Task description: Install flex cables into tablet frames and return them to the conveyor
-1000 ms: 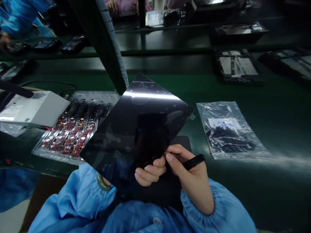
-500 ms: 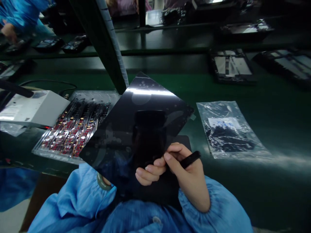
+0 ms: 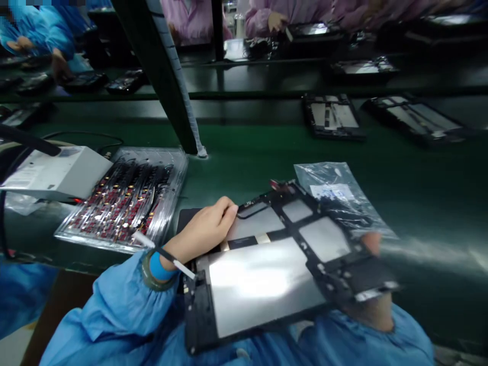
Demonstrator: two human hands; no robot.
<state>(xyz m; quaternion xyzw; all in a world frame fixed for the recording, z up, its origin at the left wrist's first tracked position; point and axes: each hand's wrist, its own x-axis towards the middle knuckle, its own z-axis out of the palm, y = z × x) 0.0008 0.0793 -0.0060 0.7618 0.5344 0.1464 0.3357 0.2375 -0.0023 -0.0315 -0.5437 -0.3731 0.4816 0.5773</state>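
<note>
A tablet without its back cover is tilted in front of me, its silvery plates and black inner frame facing up. My left hand is closed on its upper left edge, thumb and fingers pinching the rim. My right hand grips the right end from behind; a blurred fingertip and the wrist show, the rest is hidden by the tablet. A thin black-and-white flex cable sticks out from the tablet's left side across my left wrist. A dark flat pad lies partly under the left hand.
A clear plastic tray of small red-and-black parts lies left, beside a white box. A clear bag of black parts lies behind the tablet. More opened tablets lie farther back. A slanted post rises mid-bench. Co-workers sit opposite.
The tablet has been turned from its glossy screen side to its inner side. My left hand has come into view on its edge. My right hand has moved right, and its black stick-like item no longer shows.
</note>
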